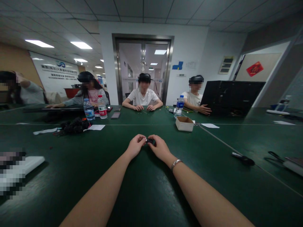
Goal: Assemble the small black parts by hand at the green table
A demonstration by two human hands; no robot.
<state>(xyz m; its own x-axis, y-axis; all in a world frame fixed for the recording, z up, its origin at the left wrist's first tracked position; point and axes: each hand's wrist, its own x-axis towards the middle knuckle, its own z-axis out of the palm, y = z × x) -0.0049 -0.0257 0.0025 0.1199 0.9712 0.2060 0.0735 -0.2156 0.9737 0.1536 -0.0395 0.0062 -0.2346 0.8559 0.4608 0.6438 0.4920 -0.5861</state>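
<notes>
Both of my hands meet over the green table [146, 176], holding a small black object [149, 141] between them. My left hand [136, 145] pinches its left end, where a bright, metallic-looking bit shows at the fingertips. At the other end, the thumb and fingers of my right hand [161, 147] close on the dark body. The object is too small and too covered by fingers for me to name its kind. A silver bracelet [176, 164] circles my right wrist.
Ahead stands an open cardboard box [184, 124], with a water bottle [180, 105] behind it. Left are two more bottles [89, 109] and a black cable bundle [74, 126]. A dark cable [243, 158] lies right. Several people wearing headsets sit across, one beside a large black panel [230, 98].
</notes>
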